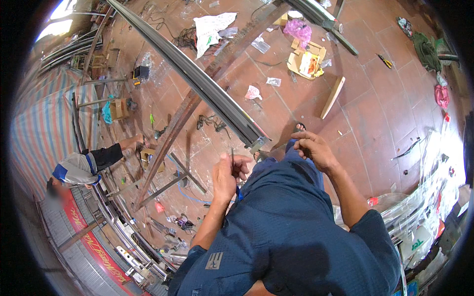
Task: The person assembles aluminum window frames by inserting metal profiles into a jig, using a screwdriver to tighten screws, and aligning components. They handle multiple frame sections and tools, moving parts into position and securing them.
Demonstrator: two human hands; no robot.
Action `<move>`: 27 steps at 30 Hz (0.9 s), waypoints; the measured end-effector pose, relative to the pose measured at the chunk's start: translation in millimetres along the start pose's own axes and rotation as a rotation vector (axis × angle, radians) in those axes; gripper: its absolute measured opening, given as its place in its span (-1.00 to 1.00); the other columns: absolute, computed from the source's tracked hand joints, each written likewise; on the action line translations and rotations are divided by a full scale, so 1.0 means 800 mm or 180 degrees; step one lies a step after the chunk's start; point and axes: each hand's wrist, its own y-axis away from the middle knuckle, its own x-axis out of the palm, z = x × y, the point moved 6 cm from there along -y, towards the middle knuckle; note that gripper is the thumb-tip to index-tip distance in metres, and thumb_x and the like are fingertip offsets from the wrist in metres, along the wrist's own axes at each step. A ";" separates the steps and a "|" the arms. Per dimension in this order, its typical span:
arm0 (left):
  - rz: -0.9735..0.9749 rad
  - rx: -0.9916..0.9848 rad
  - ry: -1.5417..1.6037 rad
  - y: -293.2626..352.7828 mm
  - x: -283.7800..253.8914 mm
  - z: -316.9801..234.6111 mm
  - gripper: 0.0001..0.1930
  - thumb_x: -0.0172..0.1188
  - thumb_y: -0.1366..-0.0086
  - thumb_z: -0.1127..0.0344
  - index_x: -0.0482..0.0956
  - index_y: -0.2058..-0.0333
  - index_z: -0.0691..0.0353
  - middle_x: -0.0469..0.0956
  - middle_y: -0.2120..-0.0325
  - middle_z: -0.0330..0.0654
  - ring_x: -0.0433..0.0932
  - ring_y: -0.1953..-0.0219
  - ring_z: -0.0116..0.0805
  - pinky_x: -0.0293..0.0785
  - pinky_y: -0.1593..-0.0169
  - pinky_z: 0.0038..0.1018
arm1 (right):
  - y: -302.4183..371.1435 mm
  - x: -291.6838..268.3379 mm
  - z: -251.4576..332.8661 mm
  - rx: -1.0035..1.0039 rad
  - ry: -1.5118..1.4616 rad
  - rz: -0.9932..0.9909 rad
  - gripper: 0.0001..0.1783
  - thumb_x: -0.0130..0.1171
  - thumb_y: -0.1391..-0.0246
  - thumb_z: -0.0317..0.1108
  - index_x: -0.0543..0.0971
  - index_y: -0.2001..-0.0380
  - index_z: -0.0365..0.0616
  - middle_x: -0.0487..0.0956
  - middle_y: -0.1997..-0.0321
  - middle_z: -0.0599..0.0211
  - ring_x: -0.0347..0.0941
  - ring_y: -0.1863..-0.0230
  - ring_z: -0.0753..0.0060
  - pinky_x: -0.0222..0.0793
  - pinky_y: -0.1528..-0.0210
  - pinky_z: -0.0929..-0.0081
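Observation:
My left hand (228, 176) is closed in front of my body. A thin dark rod (232, 155) sticks up at its fingers, and a bit of blue shows below the palm; I cannot make out whether they are one tool. To the right, my right hand (316, 152) hangs in the air with its fingers curled inward. Anything pinched in it is too small to see. Just beyond my hands lies the near end of a long grey metal profile (212, 98), which runs to the far left across a rusty steel beam (180, 116).
A person (84, 167) bends at the left, beside a striped sheet (54, 123). On the tiled floor lie a wooden block (333, 97), pliers (384, 61), an opened cardboard box (294, 64), a purple bag (298, 30) and cables (212, 122). Clear plastic wrap (419, 197) is heaped at the right.

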 end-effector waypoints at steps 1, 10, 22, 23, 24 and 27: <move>0.0108 -0.0244 0.0140 0.001 -0.005 0.013 -0.28 -0.32 -0.59 -0.18 0.70 0.20 0.34 0.56 0.62 -0.17 0.45 0.62 -0.47 0.29 0.51 -0.53 | 0.003 0.002 -0.002 -0.0023 0.0042 0.0039 -0.62 0.02 -0.46 -0.10 0.56 0.14 -0.25 0.60 0.43 0.39 0.41 0.54 0.66 0.31 0.49 0.67; 0.1584 -0.1021 0.0488 0.035 0.040 0.037 -0.50 0.11 -0.50 -0.10 0.62 0.14 0.34 0.68 0.50 -0.08 0.53 0.68 -0.47 0.31 0.66 -0.63 | 0.076 0.118 -0.004 -0.1279 0.0413 0.0601 -0.77 0.23 -0.34 -0.30 0.64 0.16 -0.30 0.67 0.35 0.35 0.53 0.40 0.57 0.46 0.34 0.57; 0.1514 -0.0748 0.2230 0.080 -0.005 0.135 -0.68 0.06 -0.54 0.09 0.57 0.23 0.24 0.60 0.55 -0.18 0.51 0.68 -0.44 0.35 0.68 -0.56 | 0.146 0.216 -0.095 -0.1570 0.0917 0.0561 -0.62 0.00 -0.50 -0.29 0.50 -0.15 -0.41 0.64 0.26 0.34 0.58 0.25 0.56 0.53 0.09 0.48; 0.1274 -0.0784 0.2440 0.079 -0.006 0.148 -0.69 0.05 -0.54 0.08 0.56 0.23 0.23 0.59 0.55 -0.20 0.50 0.68 -0.44 0.35 0.68 -0.54 | 0.142 0.212 -0.114 -0.1295 0.0737 0.0462 -0.65 0.04 -0.47 -0.29 0.51 -0.11 -0.38 0.63 0.25 0.36 0.55 0.23 0.56 0.51 0.08 0.48; 0.1015 -0.0807 0.2643 0.075 -0.010 0.161 -0.69 0.05 -0.54 0.07 0.55 0.23 0.21 0.58 0.55 -0.21 0.49 0.68 -0.43 0.34 0.68 -0.53 | 0.133 0.205 -0.138 -0.1029 0.0553 0.0382 -0.67 0.07 -0.45 -0.29 0.52 -0.07 -0.35 0.61 0.25 0.37 0.52 0.22 0.56 0.48 0.07 0.49; 0.0437 -0.0946 0.2841 0.064 -0.021 0.182 -0.72 0.01 -0.55 0.05 0.49 0.17 0.15 0.56 0.52 -0.23 0.44 0.69 -0.40 0.30 0.68 -0.46 | 0.131 0.202 -0.192 -0.0685 0.0641 0.0388 -0.71 0.21 -0.26 -0.36 0.50 0.00 -0.22 0.54 0.19 0.39 0.42 0.17 0.56 0.38 0.06 0.56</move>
